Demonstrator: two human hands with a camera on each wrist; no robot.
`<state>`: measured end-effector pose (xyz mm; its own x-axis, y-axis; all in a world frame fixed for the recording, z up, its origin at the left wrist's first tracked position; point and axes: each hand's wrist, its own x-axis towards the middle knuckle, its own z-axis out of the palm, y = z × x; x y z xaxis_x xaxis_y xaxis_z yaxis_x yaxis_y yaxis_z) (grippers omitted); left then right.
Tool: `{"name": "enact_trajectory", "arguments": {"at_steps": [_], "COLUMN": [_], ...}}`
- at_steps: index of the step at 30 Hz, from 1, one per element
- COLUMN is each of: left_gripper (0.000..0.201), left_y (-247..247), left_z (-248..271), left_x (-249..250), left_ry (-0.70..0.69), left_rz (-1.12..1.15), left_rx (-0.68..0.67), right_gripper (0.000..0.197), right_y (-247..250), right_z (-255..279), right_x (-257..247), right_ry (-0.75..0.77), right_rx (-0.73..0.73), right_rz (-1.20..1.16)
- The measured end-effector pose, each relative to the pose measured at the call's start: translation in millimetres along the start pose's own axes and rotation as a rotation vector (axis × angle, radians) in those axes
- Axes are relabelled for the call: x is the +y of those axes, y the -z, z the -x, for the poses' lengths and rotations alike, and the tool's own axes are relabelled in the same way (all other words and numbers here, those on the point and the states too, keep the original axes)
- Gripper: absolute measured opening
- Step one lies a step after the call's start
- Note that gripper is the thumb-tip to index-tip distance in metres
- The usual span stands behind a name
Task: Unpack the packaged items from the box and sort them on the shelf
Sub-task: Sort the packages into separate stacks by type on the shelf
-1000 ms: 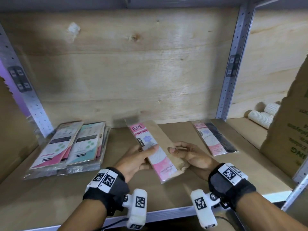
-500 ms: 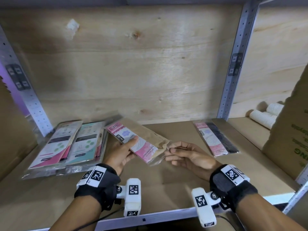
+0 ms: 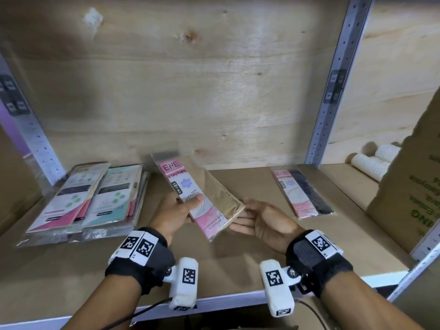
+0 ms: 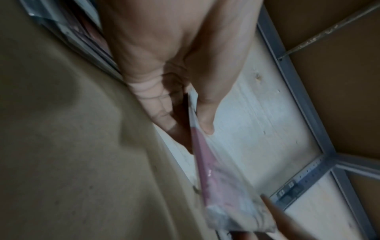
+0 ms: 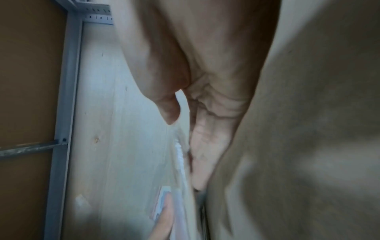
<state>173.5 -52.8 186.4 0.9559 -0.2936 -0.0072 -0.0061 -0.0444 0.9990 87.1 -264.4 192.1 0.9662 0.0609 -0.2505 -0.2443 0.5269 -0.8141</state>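
Note:
A clear packet of tan stockings with a pink ENE label (image 3: 209, 198) is held above the shelf board (image 3: 214, 270), its top pointing toward the back wall. My left hand (image 3: 188, 208) grips its left edge, thumb on the label and fingers underneath. In the left wrist view the packet (image 4: 216, 178) runs out from between thumb and fingers of that hand (image 4: 185, 121). My right hand (image 3: 252, 217) lies palm up beside the packet's lower right corner. Its straight fingers (image 5: 203, 146) touch the packet edge and the thumb stands apart.
A stack of flat packets (image 3: 95, 201) lies at the shelf's left. One pink and black stocking packet (image 3: 302, 194) lies to the right. A cardboard box (image 3: 409, 198) stands at far right, white rolls (image 3: 371, 163) behind it. A metal upright (image 3: 333, 91) divides the bays.
My left hand swung the packet leftward out of my right hand, then turned it back toward the centre. My right hand's fingers have come back against its lower right corner.

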Motion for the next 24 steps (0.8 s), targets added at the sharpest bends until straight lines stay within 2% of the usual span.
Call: {"name": "enact_trajectory", "arguments": {"at_steps": [2, 3, 6, 9, 11, 12, 16, 20, 24], "left_gripper": [0.016, 0.016, 0.021, 0.037, 0.044, 0.043, 0.031, 0.030, 0.026], "left_y": [-5, -7, -17, -27, -34, -37, -42, -48, -62], "left_z": [-1, -1, 2, 4, 6, 6, -2, -6, -14], "left_x": [1, 2, 6, 7, 5, 4, 1, -2, -1], "left_ry": [-0.004, -0.010, 0.013, 0.239, 0.314, 0.312, 0.320, 0.372, 0.267], "left_rz": [-0.104, -0.142, -0.119, 0.094, 0.072, 0.046, 0.016, -0.049, -0.207], "left_rx": [0.033, 0.043, 0.001, -0.258, -0.428, -0.456, -0.352, -0.321, -0.213], "right_gripper": [0.039, 0.041, 0.034, 0.027, 0.019, 0.015, 0.019, 0.023, 0.014], "right_y": [2, 3, 7, 11, 13, 15, 25, 35, 45], "right_z": [1, 1, 1, -2, -4, -4, -4, -6, -12], "right_x": [-6, -8, -10, -12, -15, -16, -19, -18, -26], "right_ry": [-0.066, -0.071, -0.017, 0.060, 0.083, 0.082, 0.030, -0.023, -0.005], "right_rx": [0.042, 0.046, 0.056, 0.156, 0.206, 0.219, 0.276, 0.339, 0.427], "right_rz": [0.023, 0.113, 0.331, 0.251, 0.215, 0.220, 0.296, 0.494, 0.737]}}
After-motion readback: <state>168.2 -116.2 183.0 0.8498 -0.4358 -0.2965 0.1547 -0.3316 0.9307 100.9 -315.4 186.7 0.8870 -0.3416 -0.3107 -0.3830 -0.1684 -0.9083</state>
